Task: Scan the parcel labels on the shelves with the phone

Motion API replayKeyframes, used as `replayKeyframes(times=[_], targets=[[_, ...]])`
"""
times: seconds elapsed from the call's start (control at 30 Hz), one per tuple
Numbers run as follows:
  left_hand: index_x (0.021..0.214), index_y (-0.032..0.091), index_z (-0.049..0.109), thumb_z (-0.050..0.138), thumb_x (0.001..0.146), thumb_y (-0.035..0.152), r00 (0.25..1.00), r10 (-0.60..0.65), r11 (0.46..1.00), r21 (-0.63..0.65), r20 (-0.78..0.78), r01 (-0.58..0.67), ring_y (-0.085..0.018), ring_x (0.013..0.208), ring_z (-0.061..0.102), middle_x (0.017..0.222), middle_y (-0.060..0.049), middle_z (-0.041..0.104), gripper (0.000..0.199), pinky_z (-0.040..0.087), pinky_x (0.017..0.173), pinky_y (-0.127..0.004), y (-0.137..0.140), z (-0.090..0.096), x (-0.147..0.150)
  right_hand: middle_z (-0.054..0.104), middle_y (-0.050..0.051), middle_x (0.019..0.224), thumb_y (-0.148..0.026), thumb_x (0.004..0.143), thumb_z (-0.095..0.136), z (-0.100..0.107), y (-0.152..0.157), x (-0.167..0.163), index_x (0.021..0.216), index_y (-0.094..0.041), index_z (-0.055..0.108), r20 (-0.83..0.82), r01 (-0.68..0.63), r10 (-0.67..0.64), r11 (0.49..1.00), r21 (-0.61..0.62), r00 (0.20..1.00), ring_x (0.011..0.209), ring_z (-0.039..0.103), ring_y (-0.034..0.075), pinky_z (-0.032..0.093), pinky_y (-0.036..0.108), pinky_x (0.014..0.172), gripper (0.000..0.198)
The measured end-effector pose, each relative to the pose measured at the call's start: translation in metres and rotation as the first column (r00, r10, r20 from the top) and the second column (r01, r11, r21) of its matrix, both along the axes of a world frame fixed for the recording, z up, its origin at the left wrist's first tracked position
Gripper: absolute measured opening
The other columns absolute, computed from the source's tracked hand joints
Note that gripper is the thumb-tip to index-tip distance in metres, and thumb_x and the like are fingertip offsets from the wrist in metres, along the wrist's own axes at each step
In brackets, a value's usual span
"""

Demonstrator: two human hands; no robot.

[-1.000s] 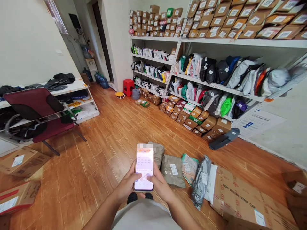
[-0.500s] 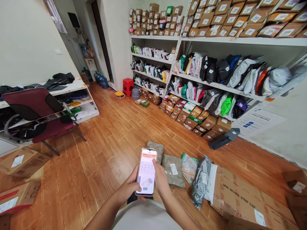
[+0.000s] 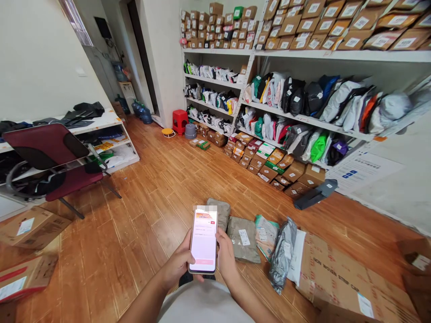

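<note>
A smartphone (image 3: 203, 244) with a lit, mostly white and pink screen is held upright in front of my body. My left hand (image 3: 181, 256) wraps its left edge, with the thumb over the lower left of the screen. On the other side, my right hand (image 3: 226, 251) grips the right edge, its thumb at the upper right side. Just beyond the phone, a grey-brown wrapped parcel (image 3: 222, 213) lies on the floor, partly hidden by it. A second grey-brown parcel (image 3: 244, 250) with a white label rests to the right.
A teal and white packet (image 3: 266, 234), a grey plastic-wrapped parcel (image 3: 283, 255) and a large carton (image 3: 336, 273) lie to the right. Shelves (image 3: 303, 56) of labelled parcels line the back. At left are a maroon chair (image 3: 50, 146), a white desk (image 3: 133, 154) and cartons (image 3: 33, 226).
The phone's screen has switched to a different page. My right thumb has moved off the screen to the phone's right edge. The phone has tilted slightly.
</note>
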State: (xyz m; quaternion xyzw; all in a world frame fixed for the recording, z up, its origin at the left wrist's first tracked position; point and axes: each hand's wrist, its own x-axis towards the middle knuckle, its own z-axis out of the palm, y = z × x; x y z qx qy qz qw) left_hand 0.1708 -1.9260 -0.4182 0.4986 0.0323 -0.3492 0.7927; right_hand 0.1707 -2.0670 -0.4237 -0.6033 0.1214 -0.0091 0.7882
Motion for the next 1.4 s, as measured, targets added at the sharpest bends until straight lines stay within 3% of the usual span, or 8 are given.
replayKeyframes(times=[0.53, 0.77, 0.87, 0.97, 1.03, 1.17, 1.27, 1.4], targets=[[0.149, 0.031, 0.010, 0.050, 0.050, 0.017, 0.999, -0.031, 0.999, -0.022, 0.022, 0.031, -0.023, 0.079, 0.060, 0.108, -0.008, 0.057, 0.108, 0.054, 0.045, -0.028, 0.001, -0.001, 0.000, 0.054, -0.002, 0.060, -0.063, 0.076, 0.056, -0.005, 0.000, -0.001, 0.071, -0.019, 0.058, -0.023, -0.012, 0.012, 1.000, -0.008, 1.000, 0.057, 0.044, 0.014, 0.035, 0.026, 0.052, 0.044], [0.148, 0.031, 0.014, 0.051, 0.052, 0.018, 0.999, -0.017, 0.998, -0.063, 0.031, 0.019, -0.023, 0.079, 0.061, 0.116, -0.009, 0.056, 0.104, 0.054, 0.044, -0.027, 0.001, -0.002, 0.000, 0.055, -0.002, 0.063, -0.058, 0.085, 0.047, -0.003, 0.002, -0.002, 0.076, -0.020, 0.059, 0.048, -0.021, 0.023, 0.998, -0.052, 0.999, 0.060, 0.046, 0.015, 0.038, 0.026, 0.055, 0.041], [0.148, 0.031, 0.014, 0.052, 0.053, 0.018, 1.000, -0.002, 0.996, -0.086, 0.031, 0.005, -0.022, 0.076, 0.061, 0.111, -0.009, 0.058, 0.103, 0.053, 0.045, -0.027, 0.002, -0.002, 0.000, 0.065, 0.001, 0.081, -0.051, 0.090, 0.044, -0.010, 0.001, -0.004, 0.099, -0.020, 0.061, 0.080, -0.038, 0.045, 0.995, -0.089, 0.996, 0.073, 0.056, 0.018, 0.044, 0.029, 0.065, 0.037], [0.148, 0.032, 0.011, 0.052, 0.053, 0.018, 1.000, 0.012, 0.995, -0.101, 0.022, -0.010, -0.021, 0.072, 0.062, 0.106, -0.007, 0.060, 0.105, 0.054, 0.046, -0.029, 0.002, -0.002, 0.003, 0.058, 0.008, 0.125, -0.047, 0.093, 0.041, -0.020, -0.004, -0.007, 0.131, -0.024, 0.042, 0.187, -0.001, 0.035, 0.985, -0.175, 0.982, 0.108, 0.055, 0.022, 0.044, 0.036, 0.091, 0.044], [0.149, 0.033, 0.011, 0.052, 0.054, 0.017, 1.000, 0.028, 0.995, -0.097, 0.012, -0.027, -0.022, 0.074, 0.063, 0.105, -0.007, 0.061, 0.105, 0.055, 0.046, -0.029, 0.002, -0.003, 0.004, 0.044, 0.010, 0.141, -0.044, 0.095, 0.036, -0.024, -0.009, -0.009, 0.140, -0.028, 0.030, 0.315, 0.046, 0.058, 0.949, -0.313, 0.947, 0.121, 0.048, 0.024, 0.041, 0.041, 0.098, 0.048], [0.149, 0.035, 0.005, 0.052, 0.055, 0.014, 0.998, 0.065, 0.990, -0.128, 0.001, -0.064, -0.022, 0.076, 0.062, 0.105, -0.006, 0.060, 0.108, 0.056, 0.045, -0.030, 0.004, -0.007, 0.006, 0.035, 0.011, 0.141, -0.043, 0.095, 0.032, -0.024, -0.021, -0.009, 0.139, -0.029, 0.037, 0.489, 0.155, 0.230, 0.763, -0.627, 0.842, 0.130, 0.037, 0.029, 0.036, 0.049, 0.102, 0.046], [0.149, 0.036, -0.002, 0.052, 0.056, 0.013, 0.998, 0.061, 0.984, -0.170, 0.004, -0.059, -0.022, 0.076, 0.062, 0.107, -0.006, 0.060, 0.111, 0.056, 0.045, -0.029, 0.005, -0.009, 0.006, 0.030, 0.009, 0.141, -0.041, 0.095, 0.031, -0.019, -0.025, -0.007, 0.137, -0.031, 0.040, 0.515, 0.194, 0.317, 0.674, -0.713, 0.797, 0.129, 0.034, 0.031, 0.034, 0.053, 0.101, 0.044], [0.149, 0.037, 0.002, 0.053, 0.058, 0.012, 0.998, 0.055, 0.981, -0.189, 0.014, -0.051, -0.022, 0.080, 0.063, 0.117, -0.008, 0.059, 0.108, 0.057, 0.046, -0.028, 0.006, -0.008, 0.006, 0.026, 0.007, 0.143, -0.037, 0.094, 0.031, -0.015, -0.022, -0.007, 0.135, -0.035, 0.042, 0.531, 0.231, 0.343, 0.628, -0.743, 0.775, 0.127, 0.030, 0.032, 0.035, 0.056, 0.097, 0.042]])
